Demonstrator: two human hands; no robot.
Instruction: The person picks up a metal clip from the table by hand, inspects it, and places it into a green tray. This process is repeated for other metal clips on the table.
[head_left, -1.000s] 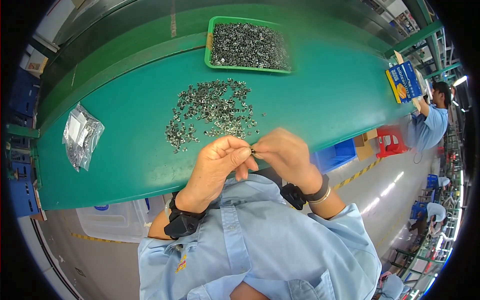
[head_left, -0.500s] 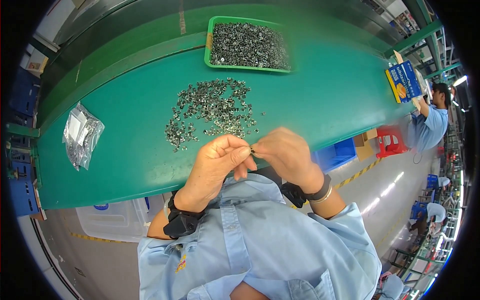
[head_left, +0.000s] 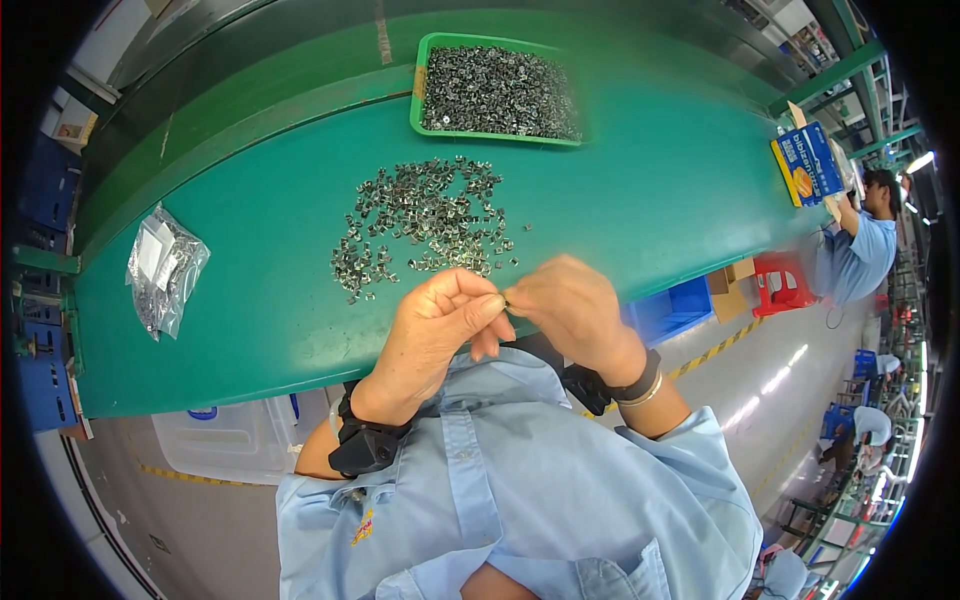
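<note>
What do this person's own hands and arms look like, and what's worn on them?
The left hand and right hand are gloveless. Dark straps circle both wrists, with a black device at each. A thin, pale bangle also rings the right wrist. Light-blue sleeves end above the wrists.

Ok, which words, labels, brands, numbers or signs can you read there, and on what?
Blue-and-yellow box: large pale lettering, legible, but I won't copy it out.
White label in the clear bag: any print is too small to read.
Yellow-and-red mark on the blue shirt: too small to read.
</note>
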